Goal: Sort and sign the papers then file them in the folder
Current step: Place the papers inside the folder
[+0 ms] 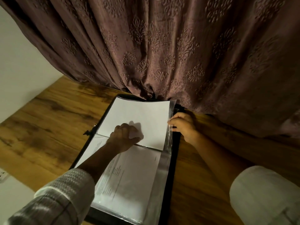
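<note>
A black folder [176,153] lies open on the wooden table [48,127], its far end against the curtain. On its far half sits a blank white sheet [142,114] in a clear sleeve. My left hand [125,135] rests curled on the sheet's near edge, thumb along that edge. My right hand [183,125] pinches the clear plastic sleeve edge [169,138] at the sheet's right side. A printed page [129,179] in a sleeve fills the folder's near half, partly under my left forearm.
A heavy brown patterned curtain [162,54] hangs over the table's far edge. A white wall [19,65] runs along the left. A white socket [3,175] shows at the lower left edge.
</note>
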